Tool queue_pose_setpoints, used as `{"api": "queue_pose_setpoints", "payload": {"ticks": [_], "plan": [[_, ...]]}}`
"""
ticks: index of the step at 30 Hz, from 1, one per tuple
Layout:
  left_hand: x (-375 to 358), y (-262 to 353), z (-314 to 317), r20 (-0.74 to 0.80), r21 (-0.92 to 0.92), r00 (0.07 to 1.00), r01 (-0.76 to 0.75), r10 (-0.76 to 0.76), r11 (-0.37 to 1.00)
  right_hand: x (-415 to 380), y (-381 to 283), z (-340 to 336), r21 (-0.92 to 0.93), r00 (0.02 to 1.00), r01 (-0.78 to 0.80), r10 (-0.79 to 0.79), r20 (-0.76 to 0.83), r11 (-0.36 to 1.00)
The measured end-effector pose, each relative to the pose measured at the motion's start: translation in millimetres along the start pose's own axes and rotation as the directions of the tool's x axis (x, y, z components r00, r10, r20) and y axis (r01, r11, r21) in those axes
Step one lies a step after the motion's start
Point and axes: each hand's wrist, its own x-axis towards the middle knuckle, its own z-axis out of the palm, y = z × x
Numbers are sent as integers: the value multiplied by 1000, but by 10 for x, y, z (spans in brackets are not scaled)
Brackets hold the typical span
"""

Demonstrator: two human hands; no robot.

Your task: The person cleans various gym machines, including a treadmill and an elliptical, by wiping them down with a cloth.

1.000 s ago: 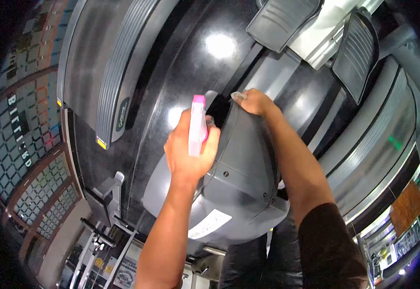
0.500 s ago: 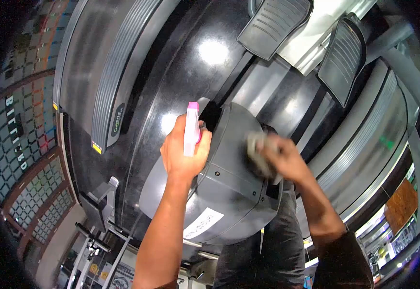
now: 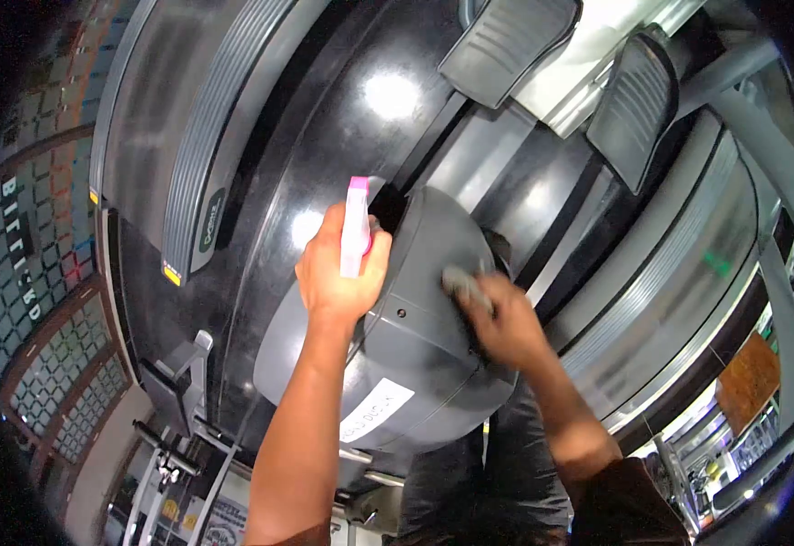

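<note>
My left hand [image 3: 331, 284] is wrapped round a spray bottle, whose white trigger head [image 3: 355, 235] with a pink nozzle tip points away from me. The bottle's body is hidden below the hand. A bunched greyish cloth [image 3: 466, 288] is in the fingers of my right hand [image 3: 511, 326], against the right side of a grey plastic machine housing [image 3: 426, 259]. That housing lies between my two arms. A white label [image 3: 377, 409] with dark lettering is stuck on its near part.
Two ridged black foot pedals [image 3: 511, 47] [image 3: 635, 109] are beyond the housing. Treadmill decks run along the left [image 3: 210, 136] and right [image 3: 652, 282]. A metal-framed machine [image 3: 178, 446] stands at lower left, near a latticed window [image 3: 33, 246].
My right hand has moved left and slightly down with the cloth across the housing. My left hand still holds the spray bottle. The whole view has shifted slightly.
</note>
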Motion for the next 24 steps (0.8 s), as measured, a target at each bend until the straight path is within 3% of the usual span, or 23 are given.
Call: {"api": "queue_pose_setpoints", "payload": {"ticks": [2,4,6,9,12,14,16,19,22,24], "plan": [[-23,6,-12,8,-12,1000,6,-6,1000,-436,-256,-136,45,993,-92,88,74,995],[-20,-31,21,-29,-14,999,-28,27,1000,-833,-210,-219,-37,994,19,-14,110,999],[-19,-24,12,-29,-17,999,-34,33,999,-1186,-218,-301,-269,928,272,-178,326,924],[-28,-23,24,-32,2,999,6,-6,1000,-1720,49,-124,-224,802,227,-51,595,948],[-23,-39,19,-27,25,1000,13,-12,1000,-1554,54,-218,-81,902,303,-258,346,950],[-28,-24,16,-25,35,998,50,-49,998,-1211,-15,-403,-202,948,228,-169,270,952],[-26,-53,47,-40,7,998,40,-39,999,-833,-106,-355,-40,989,88,-92,-113,995],[-16,-106,65,-92,-56,996,-3,-2,998,-726,-213,-194,-66,995,58,-63,-82,996],[-50,-94,105,-102,-74,995,-11,3,997,-1215,-159,71,-396,960,278,-245,133,875],[-23,-160,131,-106,-104,994,-44,33,994,-1750,139,245,-389,934,346,-274,229,854]]}}
